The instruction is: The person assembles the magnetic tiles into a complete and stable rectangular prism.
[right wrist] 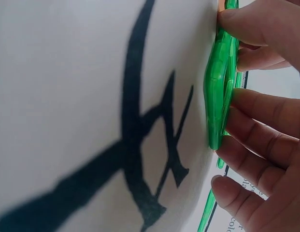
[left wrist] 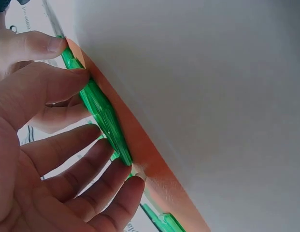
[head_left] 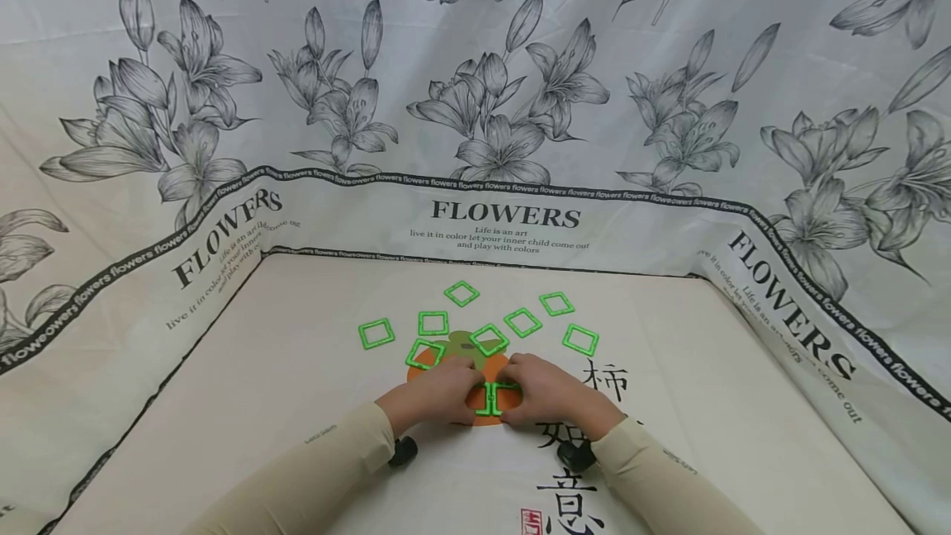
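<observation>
My left hand (head_left: 440,390) and right hand (head_left: 548,390) face each other over an orange persimmon print on the cloth. Between thumb and fingers, the left hand pinches a translucent green square frame (left wrist: 104,113). The right hand likewise grips another green square frame (right wrist: 216,82). Their inner sides stand edge to edge at the middle in the head view, and fingers cover their outer parts. Just beyond the hands, one loose green frame (head_left: 416,353) overlaps the print's left side, and another green frame (head_left: 489,353) lies over its leaf.
Several more green square frames, such as the far-left one (head_left: 374,324) and the far-right one (head_left: 581,352), lie scattered beyond the hands. Black brush characters (head_left: 570,495) are printed on the white cloth at right. Flower-printed fabric (head_left: 505,225) walls the back and sides.
</observation>
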A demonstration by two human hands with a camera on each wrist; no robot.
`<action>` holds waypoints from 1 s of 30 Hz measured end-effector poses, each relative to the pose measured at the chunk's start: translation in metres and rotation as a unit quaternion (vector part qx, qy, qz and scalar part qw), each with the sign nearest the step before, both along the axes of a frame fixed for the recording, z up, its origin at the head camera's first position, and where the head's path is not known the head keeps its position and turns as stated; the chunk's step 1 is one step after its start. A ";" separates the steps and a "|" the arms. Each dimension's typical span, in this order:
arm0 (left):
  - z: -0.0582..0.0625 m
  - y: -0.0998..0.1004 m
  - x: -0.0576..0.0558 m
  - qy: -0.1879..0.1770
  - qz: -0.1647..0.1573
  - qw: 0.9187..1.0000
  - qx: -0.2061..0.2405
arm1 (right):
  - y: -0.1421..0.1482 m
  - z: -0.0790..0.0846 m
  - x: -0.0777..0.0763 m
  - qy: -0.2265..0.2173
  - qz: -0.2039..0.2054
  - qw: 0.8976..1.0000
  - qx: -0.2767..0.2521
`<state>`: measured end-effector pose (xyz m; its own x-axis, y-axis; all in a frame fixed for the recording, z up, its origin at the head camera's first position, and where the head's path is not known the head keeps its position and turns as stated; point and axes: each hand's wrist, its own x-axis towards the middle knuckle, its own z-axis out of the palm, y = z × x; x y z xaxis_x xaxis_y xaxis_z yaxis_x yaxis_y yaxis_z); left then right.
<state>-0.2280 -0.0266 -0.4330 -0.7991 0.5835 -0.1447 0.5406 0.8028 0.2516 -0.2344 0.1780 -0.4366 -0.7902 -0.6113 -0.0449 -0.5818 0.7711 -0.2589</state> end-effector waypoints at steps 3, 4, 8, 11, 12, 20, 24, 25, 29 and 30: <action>-0.002 -0.001 -0.003 -0.003 -0.004 1.000 0.003 | 0.001 0.000 0.000 0.002 -0.001 1.000 0.001; -0.002 -0.001 -0.004 -0.005 -0.006 1.000 0.005 | 0.001 0.000 0.000 0.001 -0.001 1.000 0.000; -0.002 -0.006 -0.009 -0.022 -0.007 1.000 0.014 | 0.003 0.000 0.000 -0.001 0.000 1.000 -0.001; 0.001 -0.009 -0.013 -0.027 -0.006 1.000 0.012 | 0.004 0.001 0.000 -0.003 0.001 1.000 -0.004; 0.002 -0.011 -0.014 -0.023 -0.006 1.000 0.010 | 0.004 0.001 0.001 -0.003 0.001 1.000 -0.004; 0.005 -0.021 -0.021 0.022 0.010 1.000 0.003 | 0.006 0.000 0.000 0.000 -0.004 1.000 -0.006; 0.006 -0.027 -0.024 0.032 0.019 0.999 0.004 | 0.007 -0.001 -0.001 0.004 -0.001 1.000 -0.010; 0.007 -0.028 -0.025 0.035 0.021 0.999 0.004 | 0.007 -0.001 -0.001 0.005 0.001 1.000 -0.012; 0.008 -0.035 -0.029 0.042 0.030 0.999 -0.001 | 0.007 0.000 0.000 0.003 0.002 1.000 -0.013; 0.008 -0.036 -0.030 0.040 0.035 0.999 -0.003 | 0.007 0.000 0.000 0.002 0.002 1.000 -0.013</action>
<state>-0.2578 -0.0625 -0.4246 -0.8467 0.5256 -0.0826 0.5015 0.8403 0.2057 -0.2342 0.1846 -0.4365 -0.7874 -0.6159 -0.0254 -0.5867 0.7615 -0.2756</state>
